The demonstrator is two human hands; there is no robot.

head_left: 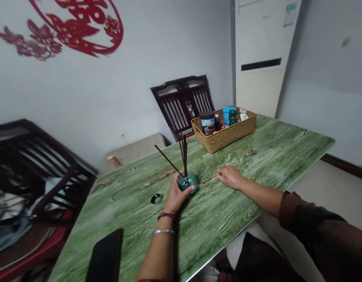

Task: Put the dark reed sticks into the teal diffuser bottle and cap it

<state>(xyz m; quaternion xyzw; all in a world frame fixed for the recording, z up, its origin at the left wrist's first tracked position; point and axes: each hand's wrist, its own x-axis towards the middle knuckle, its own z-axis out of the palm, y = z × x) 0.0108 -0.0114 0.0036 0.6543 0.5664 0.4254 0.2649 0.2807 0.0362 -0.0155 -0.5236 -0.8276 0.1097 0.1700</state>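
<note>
Around the teal glass diffuser bottle (189, 181), the grip of the left hand (176, 197) closes partway, seemingly steadying it on the green woodgrain table (286, 156) while its black reeds (183, 152) fan upward. Just right of that grip, the right hand (229, 177) lies open and empty. A black ring (156, 198) sits just left, and a wicker basket (223, 141) of jars (208, 123) stands well beyond.
</note>
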